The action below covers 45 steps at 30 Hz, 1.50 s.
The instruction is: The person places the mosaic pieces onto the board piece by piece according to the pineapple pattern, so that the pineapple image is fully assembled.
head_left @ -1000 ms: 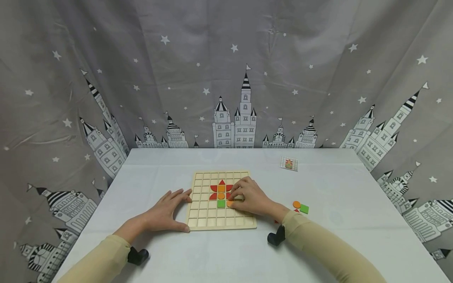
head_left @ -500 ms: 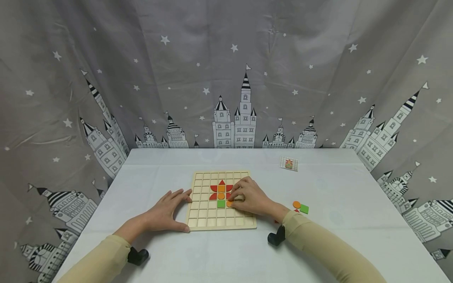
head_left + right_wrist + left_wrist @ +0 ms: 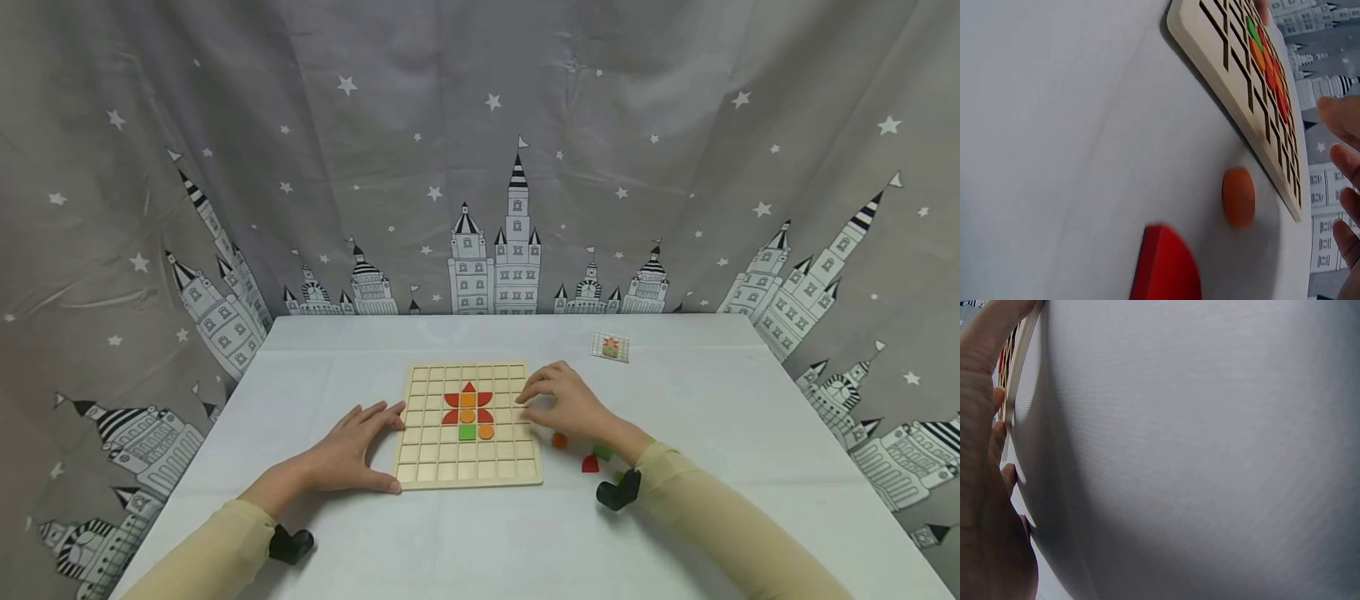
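Note:
A pale wooden grid board (image 3: 427, 471) lies on the white table. Red, orange and green pieces form a flower shape in its cells. Low in that shape, a green square (image 3: 467, 432) sits beside an orange disc (image 3: 486, 432). My left hand (image 3: 348, 454) rests at the board's left side, fingertips at the edge and thumb by the near corner. Over the board's right edge hovers my right hand (image 3: 566, 407), its fingers loosely bent and apart from the thumb, holding nothing. Just under it lies a loose orange piece (image 3: 1239, 197), with a red piece (image 3: 1166, 265) nearer the wrist.
Loose green pieces (image 3: 602, 452) lie under the right wrist, partly hidden by it. A small card (image 3: 611, 347) printed with a flower on a grid lies at the back right. Behind the table hangs a grey curtain (image 3: 337, 167) with castles and stars.
My right hand has let go of the orange disc and moved right, off the pattern. The disc stays in its cell beside the green square. My left hand keeps its place.

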### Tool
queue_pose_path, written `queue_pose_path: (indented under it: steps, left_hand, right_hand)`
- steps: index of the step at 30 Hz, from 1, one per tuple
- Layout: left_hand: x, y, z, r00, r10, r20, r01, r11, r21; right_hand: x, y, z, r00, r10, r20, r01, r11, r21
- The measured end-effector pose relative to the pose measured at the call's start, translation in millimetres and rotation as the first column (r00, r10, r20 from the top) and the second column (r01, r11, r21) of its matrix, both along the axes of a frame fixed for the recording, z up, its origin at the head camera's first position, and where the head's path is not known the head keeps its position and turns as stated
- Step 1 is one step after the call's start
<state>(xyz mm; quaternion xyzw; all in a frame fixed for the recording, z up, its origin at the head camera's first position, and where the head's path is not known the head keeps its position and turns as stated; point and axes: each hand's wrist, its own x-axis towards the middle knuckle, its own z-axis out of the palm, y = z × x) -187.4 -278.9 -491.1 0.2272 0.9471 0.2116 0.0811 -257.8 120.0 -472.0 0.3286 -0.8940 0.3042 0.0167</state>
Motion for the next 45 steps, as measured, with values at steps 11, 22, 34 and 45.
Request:
queue_pose_path:
  steps: [11, 22, 34, 45]
  left_hand:
    - [0.0, 0.1, -0.1, 1.000, -0.006, 0.007, 0.006, 1.000, 0.006]
    - [-0.3, 0.5, -0.3, 1.000, -0.005, 0.007, 0.005, 1.000, 0.002]
    - [0.1, 1.2, -1.9, 1.000, 0.003, -0.007, -0.002, 1.000, 0.013]
    - [-0.5, 1.6, -1.1, 1.000, 0.006, 0.004, -0.006, 1.000, 0.002]
  right_hand:
    - [11.4, 41.1, -7.4, 0.986, -0.072, 0.153, 0.061, 0.996, 0.072]
    - [18.8, 63.9, -18.2, 0.993, -0.056, 0.105, 0.041, 0.988, 0.148]
    - [20.3, 64.8, -24.7, 0.990, -0.069, 0.120, 0.054, 0.991, 0.123]
    - [19.9, 64.3, -26.8, 0.992, -0.062, 0.106, 0.050, 0.992, 0.112]
